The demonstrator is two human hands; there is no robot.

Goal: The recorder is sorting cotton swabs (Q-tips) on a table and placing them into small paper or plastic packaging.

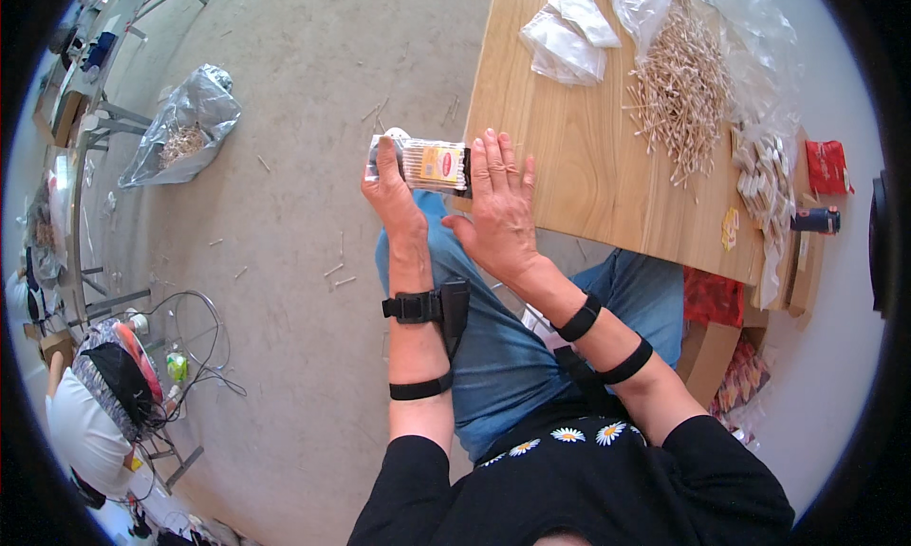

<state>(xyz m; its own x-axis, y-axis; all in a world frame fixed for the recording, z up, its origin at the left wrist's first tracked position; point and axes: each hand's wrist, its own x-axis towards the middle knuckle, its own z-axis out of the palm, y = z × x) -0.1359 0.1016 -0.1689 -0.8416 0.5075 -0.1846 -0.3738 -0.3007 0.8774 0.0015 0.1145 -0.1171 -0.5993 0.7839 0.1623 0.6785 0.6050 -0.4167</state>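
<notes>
A clear packet of thin wooden sticks [432, 165] with a yellow and red label is held between both hands at the near left corner of the wooden table [579, 176]. My left hand [391, 190] grips its left end, thumb over the top. My right hand [498, 204] presses flat against its right end, fingers spread and pointing up. Both forearms wear black straps. A loose heap of wooden sticks [681, 86] lies on the table to the right, partly under a clear plastic bag [750, 34].
Small empty clear bags [569, 36] lie at the table's far side. Filled packets [767, 181] stack along the right edge beside a red pouch [827, 165]. A silver bag with sticks [185, 124] sits on the floor at left. Another person [104, 394] sits lower left near cables.
</notes>
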